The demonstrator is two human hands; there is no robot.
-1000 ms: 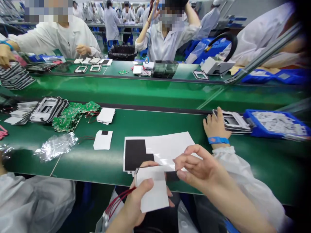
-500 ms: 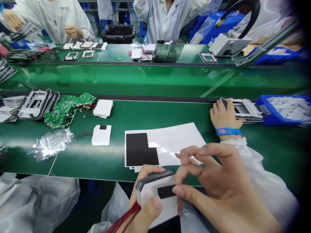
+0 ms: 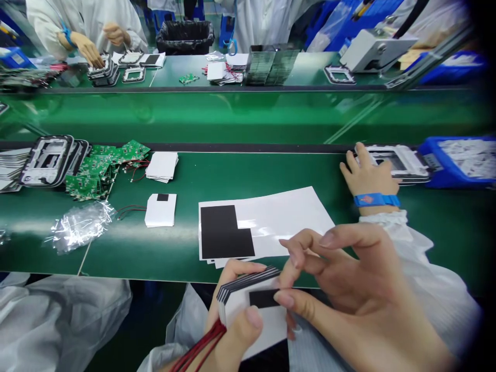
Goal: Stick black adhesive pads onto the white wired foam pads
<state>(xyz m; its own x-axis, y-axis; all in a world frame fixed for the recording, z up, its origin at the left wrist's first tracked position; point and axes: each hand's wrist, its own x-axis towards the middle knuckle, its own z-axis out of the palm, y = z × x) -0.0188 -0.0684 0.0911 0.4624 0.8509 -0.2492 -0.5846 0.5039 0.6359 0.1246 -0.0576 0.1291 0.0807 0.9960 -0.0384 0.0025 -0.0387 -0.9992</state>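
Observation:
My left hand [image 3: 236, 330] grips a stack of thin white square panels [image 3: 267, 330] with dark edges, tilted toward me. Red wires [image 3: 199, 346] trail from its lower left corner. On the top panel lies a black rectangular sticker [image 3: 263, 298]. The thumb and forefinger of my right hand [image 3: 333, 289] pinch the right end of that sticker at the panel's edge; the other fingers are raised. Just beyond my hands, a white backing sheet [image 3: 279, 217] carries a black sticker area [image 3: 225, 235] with a stepped outline on its left side.
At left are a panel with a black patch [image 3: 160, 213], stacked white panels [image 3: 163, 166], green circuit boards [image 3: 96, 170], frames [image 3: 48, 160] and crumpled plastic [image 3: 83, 225]. A co-worker's hand [image 3: 370, 181] is at right by more frames [image 3: 403, 163] and a blue bin [image 3: 434, 160].
My hands keep nearly the same hold on the panels and sticker. The view has shifted slightly. The co-worker's hand at right has lifted its fingers from the frames; across the bench another hand has put frames down.

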